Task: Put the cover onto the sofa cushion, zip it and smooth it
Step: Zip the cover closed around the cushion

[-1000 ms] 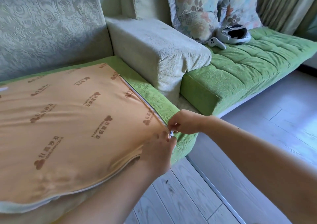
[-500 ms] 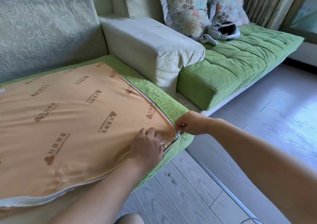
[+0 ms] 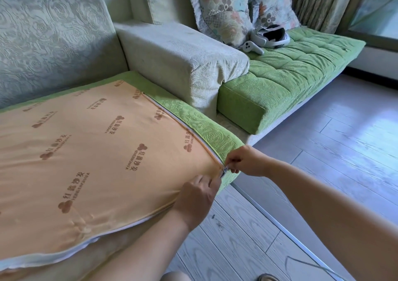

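Living room corner, pale sofa [image 3: 53, 33], with the cushion [image 3: 107, 245] lying flat on its seat and the orange underside of the cover [image 3: 86, 151] facing up. The zip [image 3: 183, 127] is closed all down the right edge next to the green side band [image 3: 206, 130]. The slider [image 3: 223, 173] sits right at the front corner, same spot as a second ago, so it hasn't made the turn yet.

What did change: half a second back the left hand [image 3: 196, 199] lay on top of the orange cloth a bit in from the corner, with a small gap gaping beside it. Now it's up at the edge, pinching the cloth just beside the slider and bunching it so little wrinkles run out from the fingers. The gap looks pulled together, which reads like setup for dragging the slider round the corner.

The right hand [image 3: 247, 162] is curled, thumb and fingertips nipped on the slider, with the forearm coming in from the right over the wooden floor [image 3: 323, 151].

The whole front edge is still open, with the white zip tape [image 3: 92, 240] loose and bare cushion under it. So zipping is maybe half done and smoothing hasn't started.

Further out there's a grey armrest block [image 3: 178, 54], then a green tufted seat [image 3: 301, 69] with a VR headset [image 3: 271, 36] and a controller [image 3: 252, 47] on it.
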